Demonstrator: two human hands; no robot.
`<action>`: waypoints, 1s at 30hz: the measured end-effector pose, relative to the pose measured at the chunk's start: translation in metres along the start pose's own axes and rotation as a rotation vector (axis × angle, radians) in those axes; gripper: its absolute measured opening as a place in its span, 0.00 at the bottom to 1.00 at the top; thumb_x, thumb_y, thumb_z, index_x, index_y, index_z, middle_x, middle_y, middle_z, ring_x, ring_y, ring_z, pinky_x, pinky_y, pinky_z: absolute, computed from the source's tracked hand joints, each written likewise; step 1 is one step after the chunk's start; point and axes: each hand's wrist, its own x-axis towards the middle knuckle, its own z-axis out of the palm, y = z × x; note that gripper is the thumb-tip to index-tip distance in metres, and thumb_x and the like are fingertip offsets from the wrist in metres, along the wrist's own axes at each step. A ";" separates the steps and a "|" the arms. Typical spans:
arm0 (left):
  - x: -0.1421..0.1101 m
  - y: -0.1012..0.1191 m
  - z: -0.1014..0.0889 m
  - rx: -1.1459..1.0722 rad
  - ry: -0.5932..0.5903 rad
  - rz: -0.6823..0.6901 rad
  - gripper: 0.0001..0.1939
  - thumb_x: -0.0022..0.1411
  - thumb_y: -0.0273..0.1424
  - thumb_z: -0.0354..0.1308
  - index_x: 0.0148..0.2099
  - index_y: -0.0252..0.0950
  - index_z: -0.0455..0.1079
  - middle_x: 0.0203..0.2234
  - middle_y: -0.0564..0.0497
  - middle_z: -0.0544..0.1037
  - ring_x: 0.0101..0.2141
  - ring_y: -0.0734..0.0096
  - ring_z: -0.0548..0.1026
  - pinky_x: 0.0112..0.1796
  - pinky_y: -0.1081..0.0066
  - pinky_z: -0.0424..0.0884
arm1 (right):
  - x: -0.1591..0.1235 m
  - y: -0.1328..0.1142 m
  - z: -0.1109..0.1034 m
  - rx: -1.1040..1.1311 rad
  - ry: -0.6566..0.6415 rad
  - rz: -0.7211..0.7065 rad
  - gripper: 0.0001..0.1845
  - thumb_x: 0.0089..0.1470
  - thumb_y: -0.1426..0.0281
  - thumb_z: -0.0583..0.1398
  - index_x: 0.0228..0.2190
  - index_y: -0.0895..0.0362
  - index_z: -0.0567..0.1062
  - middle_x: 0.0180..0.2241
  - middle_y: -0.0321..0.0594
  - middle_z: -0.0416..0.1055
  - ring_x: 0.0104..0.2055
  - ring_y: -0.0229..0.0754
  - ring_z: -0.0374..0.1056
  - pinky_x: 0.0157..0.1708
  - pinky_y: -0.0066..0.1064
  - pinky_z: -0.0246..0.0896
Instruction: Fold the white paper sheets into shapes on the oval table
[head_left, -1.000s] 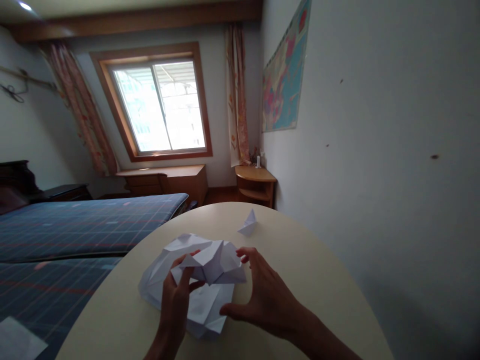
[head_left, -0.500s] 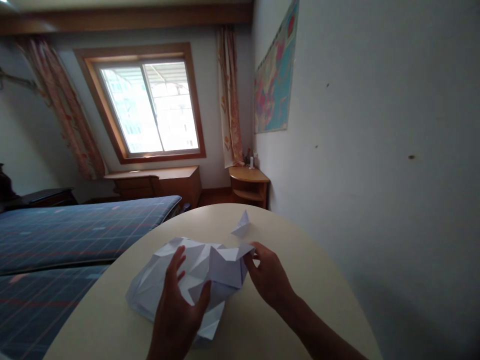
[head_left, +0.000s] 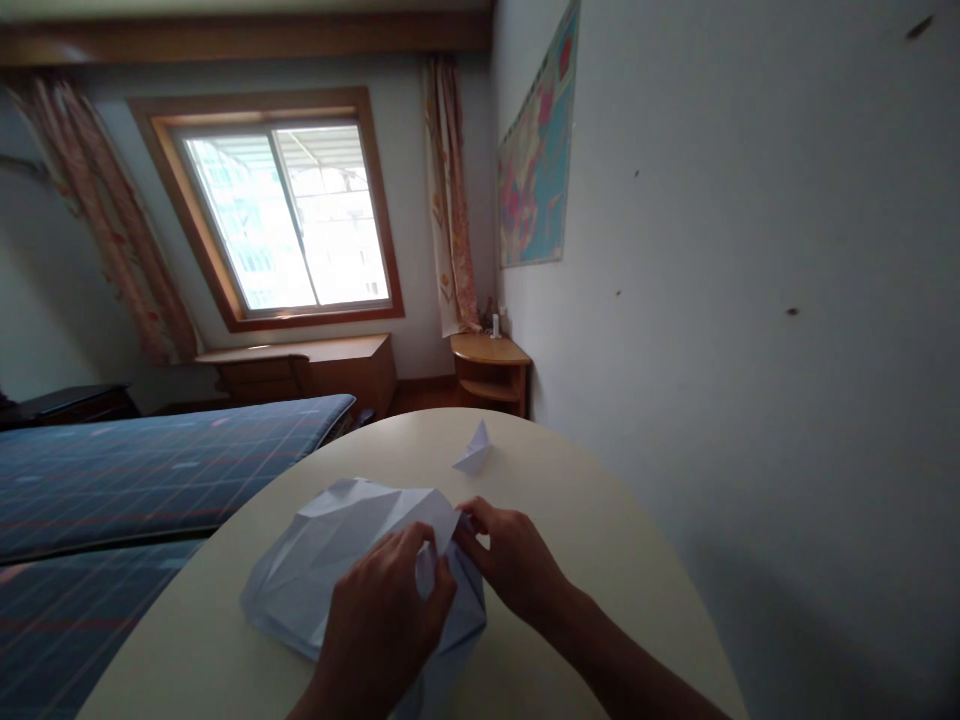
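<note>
A large white sheet of creased paper (head_left: 337, 535) lies partly folded on the round table, its middle raised in ridges. My right hand (head_left: 514, 555) pinches the paper's upper right edge between thumb and fingers. Close beside it, my left hand (head_left: 390, 605) is curled over the near right part, thumb and forefinger closing on a raised fold. My left hand hides some of the paper beneath it. Beyond both hands, a small folded paper boat (head_left: 474, 450) stands apart near the table's far edge.
The cream round table (head_left: 592, 560) has its curved edge near the wall on the right. To the left is a bed with a blue plaid mattress (head_left: 150, 460). A wooden corner shelf (head_left: 491, 348) and a desk (head_left: 345, 350) stand beyond, under a window (head_left: 292, 215).
My left hand has moved right and its spread fingers have closed in on the paper. My right hand has shifted left with the pinched edge, folding the right side over.
</note>
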 end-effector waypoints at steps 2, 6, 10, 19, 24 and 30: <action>0.002 -0.002 0.003 0.007 -0.010 -0.065 0.06 0.60 0.34 0.46 0.35 0.42 0.63 0.28 0.51 0.76 0.30 0.59 0.75 0.29 0.68 0.61 | 0.000 0.000 -0.001 0.037 -0.007 -0.021 0.08 0.57 0.66 0.54 0.36 0.54 0.70 0.32 0.38 0.75 0.34 0.41 0.71 0.34 0.28 0.60; 0.010 -0.012 0.008 -0.218 -0.034 -0.140 0.08 0.62 0.36 0.43 0.37 0.41 0.62 0.26 0.50 0.76 0.30 0.58 0.75 0.28 0.69 0.61 | 0.001 0.003 -0.004 0.181 -0.036 -0.037 0.08 0.58 0.65 0.54 0.39 0.53 0.68 0.31 0.37 0.74 0.33 0.39 0.71 0.32 0.27 0.62; 0.021 -0.020 0.012 -0.638 -0.103 -0.165 0.13 0.61 0.42 0.44 0.37 0.39 0.62 0.23 0.51 0.75 0.25 0.64 0.73 0.26 0.71 0.62 | 0.004 0.013 -0.007 0.294 -0.045 -0.100 0.09 0.58 0.66 0.53 0.42 0.52 0.64 0.34 0.35 0.72 0.31 0.35 0.70 0.29 0.24 0.64; 0.024 -0.022 0.024 -0.949 -0.021 -0.255 0.16 0.59 0.45 0.47 0.39 0.37 0.60 0.22 0.52 0.74 0.21 0.66 0.70 0.21 0.73 0.63 | 0.006 0.014 -0.004 -0.319 0.151 -0.255 0.13 0.48 0.63 0.63 0.35 0.54 0.69 0.40 0.41 0.68 0.42 0.43 0.64 0.41 0.35 0.60; 0.017 -0.011 0.028 -0.805 0.029 -0.150 0.12 0.62 0.42 0.45 0.36 0.39 0.59 0.25 0.52 0.72 0.25 0.66 0.71 0.26 0.71 0.64 | 0.007 0.011 -0.004 -0.415 0.172 -0.181 0.17 0.48 0.58 0.62 0.36 0.55 0.70 0.38 0.41 0.70 0.39 0.44 0.65 0.39 0.36 0.58; 0.011 -0.006 0.032 -0.607 0.034 -0.101 0.08 0.64 0.38 0.43 0.35 0.41 0.56 0.24 0.53 0.72 0.26 0.66 0.73 0.25 0.72 0.62 | 0.006 0.011 -0.004 -0.205 0.182 -0.086 0.05 0.56 0.66 0.56 0.32 0.54 0.70 0.36 0.38 0.69 0.39 0.41 0.64 0.42 0.33 0.57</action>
